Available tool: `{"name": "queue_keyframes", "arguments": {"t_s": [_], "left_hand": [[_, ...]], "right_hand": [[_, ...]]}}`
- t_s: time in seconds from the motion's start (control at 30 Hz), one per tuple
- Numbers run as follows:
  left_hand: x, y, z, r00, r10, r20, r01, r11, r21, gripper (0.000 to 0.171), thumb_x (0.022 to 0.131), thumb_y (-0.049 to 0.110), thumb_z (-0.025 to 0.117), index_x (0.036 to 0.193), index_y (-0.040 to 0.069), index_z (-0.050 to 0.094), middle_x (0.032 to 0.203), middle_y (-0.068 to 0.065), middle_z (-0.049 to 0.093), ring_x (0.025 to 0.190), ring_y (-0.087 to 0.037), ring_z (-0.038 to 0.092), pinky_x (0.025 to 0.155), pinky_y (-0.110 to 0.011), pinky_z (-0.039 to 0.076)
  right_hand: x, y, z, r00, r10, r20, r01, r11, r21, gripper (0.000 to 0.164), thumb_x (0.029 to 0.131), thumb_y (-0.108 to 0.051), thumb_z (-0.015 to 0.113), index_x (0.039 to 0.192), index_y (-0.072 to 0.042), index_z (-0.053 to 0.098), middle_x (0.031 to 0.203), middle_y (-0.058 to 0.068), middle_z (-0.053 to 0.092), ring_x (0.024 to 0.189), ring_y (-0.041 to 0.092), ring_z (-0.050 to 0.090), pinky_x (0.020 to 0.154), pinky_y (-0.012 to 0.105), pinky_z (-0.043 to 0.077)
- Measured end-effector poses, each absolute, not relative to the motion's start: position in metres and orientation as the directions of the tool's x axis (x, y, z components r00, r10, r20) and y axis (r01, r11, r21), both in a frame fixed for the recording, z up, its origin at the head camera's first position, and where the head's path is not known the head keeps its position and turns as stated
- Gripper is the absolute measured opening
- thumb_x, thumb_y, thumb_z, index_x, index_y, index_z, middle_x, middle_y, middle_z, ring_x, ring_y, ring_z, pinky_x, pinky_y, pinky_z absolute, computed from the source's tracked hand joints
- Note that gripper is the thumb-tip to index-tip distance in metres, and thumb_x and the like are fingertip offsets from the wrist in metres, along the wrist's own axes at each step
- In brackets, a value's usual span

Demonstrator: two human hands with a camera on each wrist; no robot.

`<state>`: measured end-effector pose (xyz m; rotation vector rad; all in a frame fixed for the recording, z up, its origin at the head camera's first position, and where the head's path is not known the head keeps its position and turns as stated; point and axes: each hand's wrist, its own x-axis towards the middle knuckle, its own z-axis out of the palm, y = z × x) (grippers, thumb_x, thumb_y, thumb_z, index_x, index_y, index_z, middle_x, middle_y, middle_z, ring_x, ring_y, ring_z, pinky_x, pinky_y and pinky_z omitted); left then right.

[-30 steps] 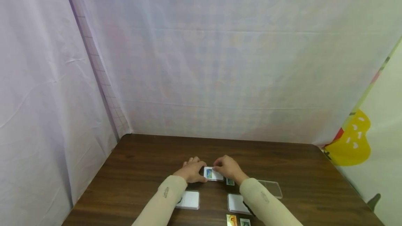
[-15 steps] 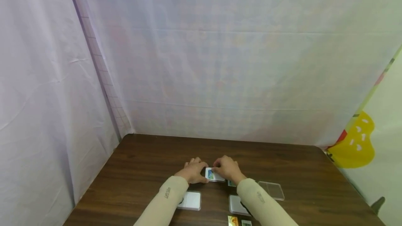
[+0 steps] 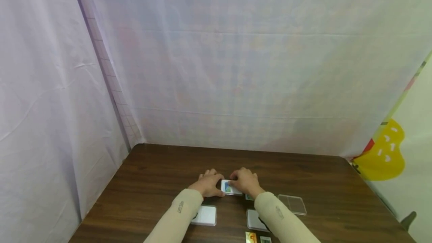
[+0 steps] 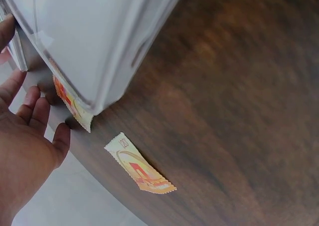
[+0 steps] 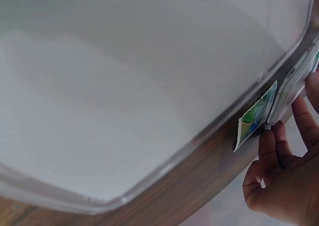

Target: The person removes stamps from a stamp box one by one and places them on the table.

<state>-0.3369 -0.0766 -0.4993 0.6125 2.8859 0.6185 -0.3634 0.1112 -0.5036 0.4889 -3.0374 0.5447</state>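
A flat, clear-edged plastic case with a white insert lies mid-table between both hands. On its left part is a small blue-green stamp. My left hand holds the case's left end, thumb at the near edge and index finger at the far edge. My right hand bends over the right end, its thumb by the stamp. In the right wrist view, several fingertips touch the edge of that case. A green stamp lies on the table just beside it, partly under my right wrist in the head view.
Two more white-backed cases, left and right, lie nearer me. A clear lid is at right. Yellow and green stamps lie at the front. Orange stamps show below the left wrist. White curtains surround the table.
My right fingers shift very slightly over the stamp, and the case stays in place between my hands. The head view drifts a little, so everything sits slightly further right.
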Motion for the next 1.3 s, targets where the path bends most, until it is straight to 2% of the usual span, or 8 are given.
{"name": "queue_keyframes", "arguments": {"t_s": [0.67, 0.87, 1.07, 1.3], "left_hand": [[-0.336, -0.074, -0.497, -0.91, 0.412, -0.046, 0.36, 0.84, 0.406, 0.056, 0.082, 0.037, 0.08, 0.129, 0.015, 0.061, 0.123, -0.003, 0.051, 0.117, -0.022, 0.043, 0.096, -0.041, 0.035], [-0.336, -0.073, -0.497, -0.908, 0.416, -0.054, 0.362, 0.841, 0.402, 0.057, 0.082, 0.038, 0.079, 0.131, 0.015, 0.06, 0.124, -0.003, 0.05, 0.118, -0.023, 0.042, 0.097, -0.041, 0.035], [-0.335, -0.074, -0.496, -0.906, 0.419, -0.052, 0.364, 0.838, 0.405, 0.057, 0.082, 0.038, 0.079, 0.131, 0.014, 0.06, 0.124, -0.004, 0.05, 0.118, -0.023, 0.042, 0.097, -0.042, 0.035], [-0.334, -0.077, -0.493, -0.902, 0.429, -0.045, 0.374, 0.83, 0.413, 0.057, 0.082, 0.036, 0.08, 0.13, 0.012, 0.06, 0.123, -0.006, 0.051, 0.118, -0.025, 0.043, 0.098, -0.045, 0.034]], "right_hand": [[-0.364, 0.122, -0.503, -0.958, -0.277, 0.077, -0.286, 0.886, -0.365, 0.011, 0.084, -0.029, 0.077, 0.086, -0.019, 0.075, 0.095, 0.002, 0.063, 0.095, 0.025, 0.057, 0.079, 0.051, 0.039], [-0.366, 0.125, -0.503, -0.959, -0.267, 0.092, -0.281, 0.866, -0.415, 0.006, 0.083, -0.023, 0.078, 0.083, -0.018, 0.074, 0.09, -0.001, 0.067, 0.088, 0.023, 0.061, 0.078, 0.051, 0.039], [-0.366, 0.125, -0.502, -0.962, -0.261, 0.086, -0.269, 0.83, -0.489, 0.004, 0.083, -0.019, 0.077, 0.083, -0.016, 0.074, 0.087, -0.003, 0.07, 0.086, 0.021, 0.063, 0.082, 0.054, 0.041], [-0.362, 0.125, -0.496, -0.959, -0.271, 0.084, -0.269, 0.774, -0.573, 0.004, 0.084, -0.015, 0.076, 0.083, -0.011, 0.074, 0.084, -0.002, 0.069, 0.077, 0.016, 0.059, 0.075, 0.041, 0.048]]}}
